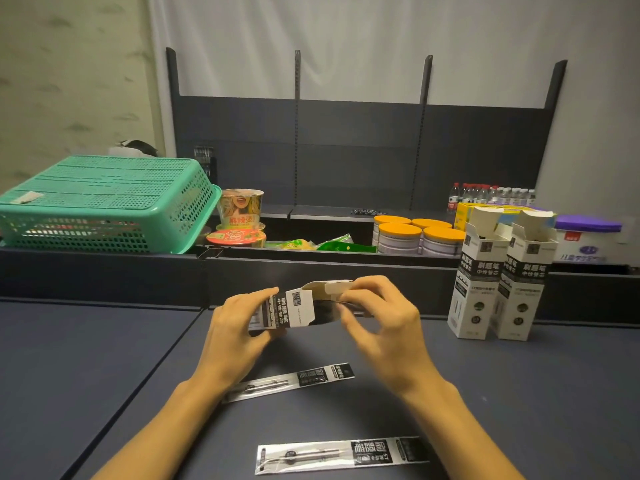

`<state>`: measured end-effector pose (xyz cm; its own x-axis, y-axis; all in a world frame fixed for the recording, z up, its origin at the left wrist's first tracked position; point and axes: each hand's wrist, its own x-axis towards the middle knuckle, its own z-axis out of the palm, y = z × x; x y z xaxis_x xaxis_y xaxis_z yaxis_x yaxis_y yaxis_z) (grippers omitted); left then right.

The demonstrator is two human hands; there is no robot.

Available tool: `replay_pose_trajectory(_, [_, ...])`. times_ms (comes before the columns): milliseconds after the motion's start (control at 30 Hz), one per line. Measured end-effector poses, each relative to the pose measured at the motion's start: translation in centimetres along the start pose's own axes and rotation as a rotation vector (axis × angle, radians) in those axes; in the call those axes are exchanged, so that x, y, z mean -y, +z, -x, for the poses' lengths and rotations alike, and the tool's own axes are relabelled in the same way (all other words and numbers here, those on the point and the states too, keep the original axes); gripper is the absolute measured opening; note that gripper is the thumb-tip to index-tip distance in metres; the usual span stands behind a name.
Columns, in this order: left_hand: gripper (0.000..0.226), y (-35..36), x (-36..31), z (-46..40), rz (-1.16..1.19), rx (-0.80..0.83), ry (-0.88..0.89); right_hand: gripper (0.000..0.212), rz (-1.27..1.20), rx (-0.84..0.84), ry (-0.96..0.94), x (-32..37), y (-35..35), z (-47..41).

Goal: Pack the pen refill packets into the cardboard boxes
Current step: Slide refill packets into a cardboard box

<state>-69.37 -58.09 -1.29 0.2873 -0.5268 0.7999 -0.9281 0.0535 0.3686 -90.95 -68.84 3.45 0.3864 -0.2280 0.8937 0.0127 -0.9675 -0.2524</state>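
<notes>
Head view, looking down at a dark surface [519,393]. I hold one cardboard box [294,308] up in front of me, lying on its side, long axis running left-right, open end w/ flaps toward my right. My left hand [239,323] is wrapped round the closed end, gripping the box. My right hand [377,317] is at the open mouth, fingers pinching a pale flap, w/ something dark at the opening — prob. packets already partway in, can't tell for sure.

Loose pen refill packets on the surface: 2. The nearer packet [341,455] lies by my edge, long axis left-right, below and a bit right of centre. The farther packet [294,381] sits between my forearms, tilted, right end higher. Both lie below my hands — my right hand looks nearer to either, and it's the one free to let go.

Boxes counted: 3 — the one in hand, plus two upright boxes [502,282] w/ tops open, standing touching side by side at the far right.
</notes>
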Motion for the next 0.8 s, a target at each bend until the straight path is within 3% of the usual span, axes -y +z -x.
replay_pose_trajectory(167, [0.065, -0.02, -0.09, 0.05, 0.012, 0.007, 0.006, 0.021, 0.036, 0.102, 0.078, -0.23, 0.4, 0.28])
replay_pose_trajectory(467, [0.063, 0.0, -0.41, 0.17, 0.01, 0.046, 0.043, 0.048, 0.083, 0.463, 0.234, 0.67, 0.59, 0.32])
replay_pose_trajectory(533, [0.061, -0.06, -0.38, 0.12, 0.007, 0.036, 0.036, 0.044, 0.063, 0.449, 0.236, 0.66, 0.57, 0.45])
replay_pose_trajectory(700, [0.06, -0.01, -0.13, 0.13, 0.022, 0.01, 0.021, 0.037, -0.025, 0.23, 0.153, 0.51, 0.38, 0.29])
replay_pose_trajectory(800, [0.06, 0.02, -0.13, 0.18, 0.021, 0.014, 0.021, 0.034, -0.016, 0.229, 0.143, 0.36, 0.42, 0.36])
